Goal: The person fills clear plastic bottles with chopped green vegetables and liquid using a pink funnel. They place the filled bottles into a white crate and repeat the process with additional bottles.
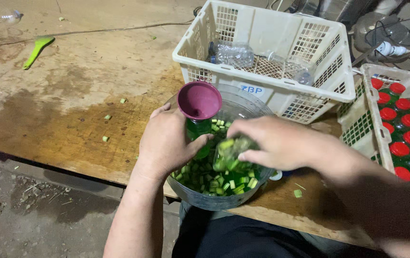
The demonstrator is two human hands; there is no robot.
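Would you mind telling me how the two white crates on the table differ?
The far crate holds only a few clear, empty-looking plastic bottles lying on their sides; the right crate is packed with upright green bottles with red caps. The far crate is fully in view; the right crate is cut off by the frame edge. Both are white plastic with lattice walls.

Bench [71, 119]: bare wood, rough, matt, darkened by stains. Funnel [199, 99]: smooth purple plastic with a slight sheen. Crate [267, 81]: white perforated plastic, matt; bowl [214, 200]: clear glossy plastic.
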